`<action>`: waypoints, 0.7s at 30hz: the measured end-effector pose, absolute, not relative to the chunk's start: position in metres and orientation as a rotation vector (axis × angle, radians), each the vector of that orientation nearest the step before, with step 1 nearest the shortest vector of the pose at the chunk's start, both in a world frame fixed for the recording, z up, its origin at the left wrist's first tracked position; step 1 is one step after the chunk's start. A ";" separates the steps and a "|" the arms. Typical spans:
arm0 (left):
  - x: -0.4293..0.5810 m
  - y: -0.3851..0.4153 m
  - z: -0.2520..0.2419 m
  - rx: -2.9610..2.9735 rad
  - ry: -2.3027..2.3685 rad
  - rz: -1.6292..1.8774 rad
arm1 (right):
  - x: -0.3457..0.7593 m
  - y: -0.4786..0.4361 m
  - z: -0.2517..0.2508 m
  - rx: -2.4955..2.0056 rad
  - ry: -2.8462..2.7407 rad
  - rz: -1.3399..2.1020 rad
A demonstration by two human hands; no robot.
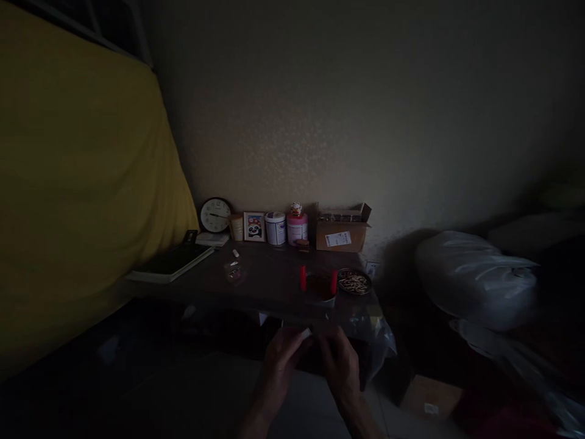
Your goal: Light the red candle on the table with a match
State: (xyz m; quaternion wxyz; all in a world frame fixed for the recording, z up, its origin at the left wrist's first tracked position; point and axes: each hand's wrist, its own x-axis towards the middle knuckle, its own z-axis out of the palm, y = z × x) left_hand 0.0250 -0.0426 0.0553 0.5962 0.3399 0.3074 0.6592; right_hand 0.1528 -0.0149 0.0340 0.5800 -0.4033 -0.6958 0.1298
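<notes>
Dim room, very little light. Plain pale wall (365,122) at back, big yellow fabric-covered slab (77,183) leaning at left. Low dark tabletop (269,283) against the wall.

Along the back edge, left to right:
- round clock (215,214)
- framed panda picture (254,226)
- white tub (275,228)
- pink tub (297,228) with a small figurine (296,209) on its lid
- open cardboard box (342,233)

Flat dark book (171,263) on the tabletop's left end. Toward the front right, two red upright pieces (303,277) stand beside a round dish of thin sticks (354,282). Right of the tabletop, a bulky white plastic-wrapped bundle (475,274). Lower on the floor, a second carton (429,399).

Both hands low in the middle, in front of and below the tabletop's near edge, not touching it. Left hand (281,360): the grip is drawn together, fingertips pinched on a small pale piece (305,333). Right hand (340,363): fingers curled, just beside the same piece. Too dark to tell whether this grip is closed on it or only near. The pale piece sits between the two hands, in the air, clear of everything on the tabletop. What it is can't be made out.
</notes>
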 end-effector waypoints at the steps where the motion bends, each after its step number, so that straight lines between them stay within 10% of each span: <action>1: 0.024 -0.043 0.055 0.792 0.710 1.527 | 0.153 -0.015 0.035 -0.951 -1.638 0.294; 21: 0.004 -0.030 0.032 0.619 0.767 1.581 | 0.175 0.011 0.041 -1.201 -1.356 0.376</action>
